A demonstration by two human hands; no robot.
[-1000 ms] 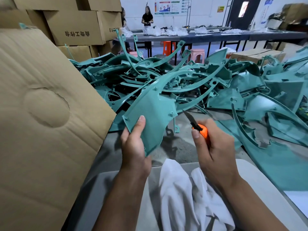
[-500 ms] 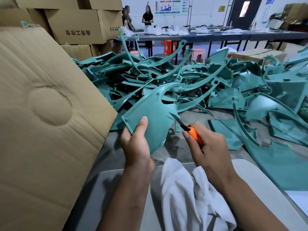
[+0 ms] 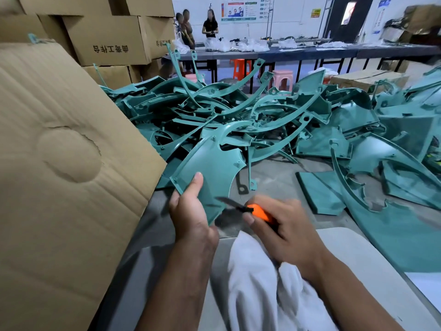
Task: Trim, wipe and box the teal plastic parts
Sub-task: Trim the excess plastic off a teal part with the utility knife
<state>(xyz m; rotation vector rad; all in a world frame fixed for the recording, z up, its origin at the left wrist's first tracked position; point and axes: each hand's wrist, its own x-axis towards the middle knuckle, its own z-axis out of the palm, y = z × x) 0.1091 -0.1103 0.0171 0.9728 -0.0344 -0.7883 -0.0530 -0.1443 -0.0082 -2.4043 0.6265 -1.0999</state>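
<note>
One view only, head-worn, wide-angle, so no overlap with a second camera. It looks forward and steeply down from above the person's forearms, close to the work: left hand and right hand fill the lower centre, white cloth directly beneath the lens. Grey worktable runs away from the viewer. Cardboard box flap crowds the left edge, very near. Pile of teal parts sits mid-frame. Far end faces a long table and white wall. Straight lines bow toward the edges.
</note>
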